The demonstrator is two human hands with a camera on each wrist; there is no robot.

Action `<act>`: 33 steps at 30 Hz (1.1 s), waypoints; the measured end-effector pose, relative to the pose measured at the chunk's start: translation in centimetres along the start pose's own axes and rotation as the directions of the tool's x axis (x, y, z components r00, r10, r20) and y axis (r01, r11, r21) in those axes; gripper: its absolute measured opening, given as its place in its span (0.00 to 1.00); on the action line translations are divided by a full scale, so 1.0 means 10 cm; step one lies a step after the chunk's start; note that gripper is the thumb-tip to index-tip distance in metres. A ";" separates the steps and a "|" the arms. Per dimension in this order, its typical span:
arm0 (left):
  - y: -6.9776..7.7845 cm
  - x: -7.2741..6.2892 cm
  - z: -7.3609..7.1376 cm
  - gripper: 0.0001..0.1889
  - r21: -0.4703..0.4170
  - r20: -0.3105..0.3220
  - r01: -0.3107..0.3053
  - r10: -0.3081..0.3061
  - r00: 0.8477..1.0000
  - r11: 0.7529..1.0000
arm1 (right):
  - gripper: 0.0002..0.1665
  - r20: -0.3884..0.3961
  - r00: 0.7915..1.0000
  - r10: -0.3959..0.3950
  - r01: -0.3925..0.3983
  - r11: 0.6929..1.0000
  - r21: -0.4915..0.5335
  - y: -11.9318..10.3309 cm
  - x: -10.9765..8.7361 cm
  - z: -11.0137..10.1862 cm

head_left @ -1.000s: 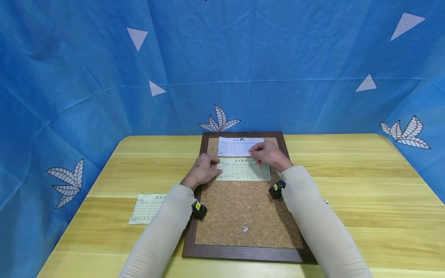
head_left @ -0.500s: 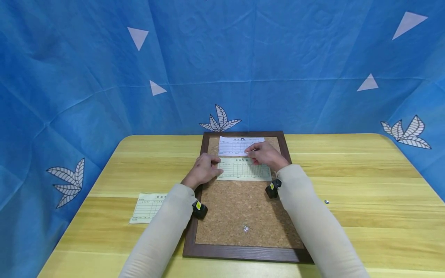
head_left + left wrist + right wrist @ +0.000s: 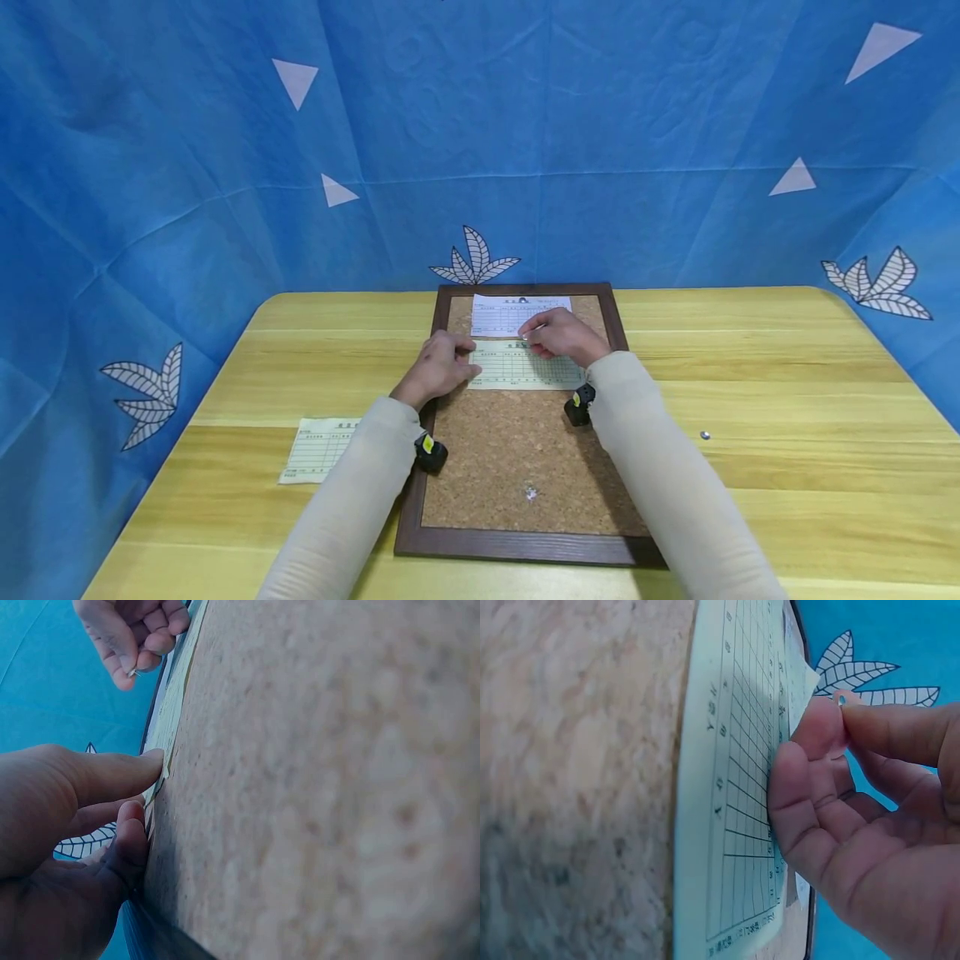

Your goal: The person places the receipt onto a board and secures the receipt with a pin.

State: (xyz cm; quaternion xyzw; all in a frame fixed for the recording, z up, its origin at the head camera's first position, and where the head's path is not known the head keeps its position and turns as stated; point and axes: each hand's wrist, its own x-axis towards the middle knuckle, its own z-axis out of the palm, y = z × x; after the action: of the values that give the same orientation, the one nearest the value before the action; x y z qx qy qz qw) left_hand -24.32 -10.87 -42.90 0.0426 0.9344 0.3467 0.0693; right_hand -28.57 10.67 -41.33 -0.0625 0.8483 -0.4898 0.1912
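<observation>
A pale green printed slip [image 3: 517, 371] lies across the upper part of a cork board [image 3: 517, 442], just below a white printed slip [image 3: 491, 318]. At the green slip's left edge rests my left hand [image 3: 438, 365], thumb and fingertips holding it against the board. My right hand [image 3: 561, 335] is over the green slip's top edge, near its middle. Between its thumb and index finger it pinches a small metal thumbtack [image 3: 133, 673], whose thin point shows in the left wrist view. In the right wrist view, the other fingers are curled close over the slip [image 3: 735, 787].
The board has a dark wooden frame [image 3: 525, 546]. A small cluster of shiny tacks [image 3: 531, 493] lies low on the cork. Another green slip [image 3: 315, 450] is on the table to the left, partly behind my left sleeve. One single tack [image 3: 705, 435] sits on the table at right.
My right hand has moved left along the green slip's top edge, toward its middle, still pinching the thumbtack. My left hand has stayed at the slip's left edge.
</observation>
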 end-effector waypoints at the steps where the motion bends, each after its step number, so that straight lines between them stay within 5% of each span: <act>1: 0.00 0.00 0.00 0.21 -0.001 0.000 0.002 -0.002 1.000 1.000 | 0.16 0.000 1.000 0.002 -0.002 1.000 -0.005 0.00 0.01 0.01; 33: -0.01 -0.01 0.00 0.21 0.023 0.006 -0.026 0.026 1.000 0.999 | 0.15 -0.061 0.996 0.068 -0.078 0.981 -0.179 -0.07 0.09 0.08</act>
State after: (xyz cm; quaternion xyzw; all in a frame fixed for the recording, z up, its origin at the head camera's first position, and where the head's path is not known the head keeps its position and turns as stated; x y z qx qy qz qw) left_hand -24.24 -10.95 -42.91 0.0565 0.9375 0.3368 0.0669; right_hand -29.18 9.34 -41.31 -0.0352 0.8960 -0.4049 0.1791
